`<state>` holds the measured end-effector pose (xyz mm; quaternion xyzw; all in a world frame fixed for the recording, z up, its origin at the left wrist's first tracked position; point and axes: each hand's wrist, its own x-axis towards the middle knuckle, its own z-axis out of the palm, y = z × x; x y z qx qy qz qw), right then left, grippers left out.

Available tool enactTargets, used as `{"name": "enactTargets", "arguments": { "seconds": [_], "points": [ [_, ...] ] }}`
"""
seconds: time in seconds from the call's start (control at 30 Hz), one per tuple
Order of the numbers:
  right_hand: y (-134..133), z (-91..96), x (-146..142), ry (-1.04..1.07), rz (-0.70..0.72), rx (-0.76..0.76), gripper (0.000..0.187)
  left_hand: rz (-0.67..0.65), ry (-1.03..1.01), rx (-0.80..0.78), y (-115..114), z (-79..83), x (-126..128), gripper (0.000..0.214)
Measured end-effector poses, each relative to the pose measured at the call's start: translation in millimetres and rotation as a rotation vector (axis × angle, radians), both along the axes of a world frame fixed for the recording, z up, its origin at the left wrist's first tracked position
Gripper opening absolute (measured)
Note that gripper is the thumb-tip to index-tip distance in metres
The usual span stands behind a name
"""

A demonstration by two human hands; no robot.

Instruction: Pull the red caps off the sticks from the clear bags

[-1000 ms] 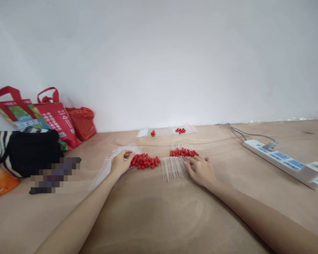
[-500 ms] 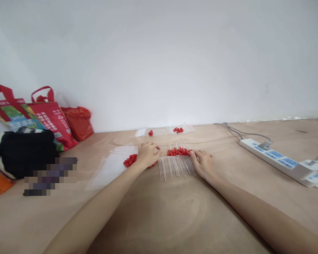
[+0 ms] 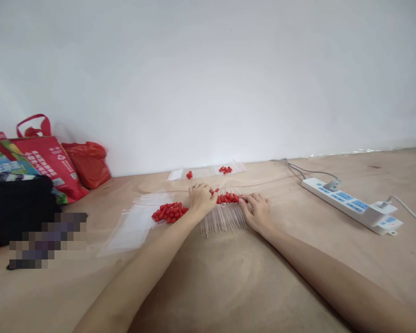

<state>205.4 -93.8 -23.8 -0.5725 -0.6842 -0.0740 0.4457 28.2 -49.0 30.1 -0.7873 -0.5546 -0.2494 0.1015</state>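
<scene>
A heap of small red caps (image 3: pixel 168 212) lies on the wooden surface beside a row of thin clear tubes (image 3: pixel 222 218), some of which carry red caps at their far ends (image 3: pixel 228 198). My left hand (image 3: pixel 201 199) sits between the heap and the row, fingers pinched on a red cap at the row's left end. My right hand (image 3: pixel 255 211) rests on the right side of the tube row, fingers curled against the capped ends. What it holds is hidden.
Clear plastic bags (image 3: pixel 133 224) lie left of the heap. Two small bags with red caps (image 3: pixel 208 171) lie by the wall. A white power strip (image 3: pixel 350 206) with cables is on the right. Red shopping bags (image 3: pixel 52 162) and a black bag (image 3: pixel 17 208) stand at left.
My left hand has moved right from the clear bags, past the red heap, to the left end of the tube row. My right hand shifted to the capped ends.
</scene>
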Motion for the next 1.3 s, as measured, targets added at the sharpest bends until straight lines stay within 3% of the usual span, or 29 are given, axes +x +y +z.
{"name": "enactTargets", "arguments": {
  "seconds": [0.07, 0.23, 0.37, 0.6, 0.73, 0.87, 1.3],
  "points": [
    [-1, 0.5, -1, -0.008, 0.050, 0.046, 0.028, -0.028, -0.025, 0.049, -16, 0.7, -17, 0.012],
    [-17, 9.2, -10, -0.221, 0.194, 0.176, 0.045, -0.300, -0.074, 0.221, -65, -11.7, -62, 0.010],
    [-30, 15.2, -21, -0.400, 0.379, 0.187, 0.036, -0.388, -0.061, 0.273, -85, -24.4, -74, 0.009],
    [-34, 12.7, -29, -0.407, 0.459, 0.207, 0.017, -0.467, -0.036, 0.300, -87, -26.1, -66, 0.010],
    [-38, 13.2, -37, -0.381, 0.474, 0.253, 0.017, -0.510, 0.006, 0.283, -86, -24.6, -64, 0.024],
    [-41, 12.7, -39, -0.411, 0.485, 0.273, 0.016, -0.551, 0.004, 0.280, -87, -24.5, -65, 0.013],
    [-43, 18.5, -22, -0.494, 0.549, 0.238, 0.023, -0.533, 0.112, 0.281, -97, -21.7, -71, 0.019]
  ]
}}
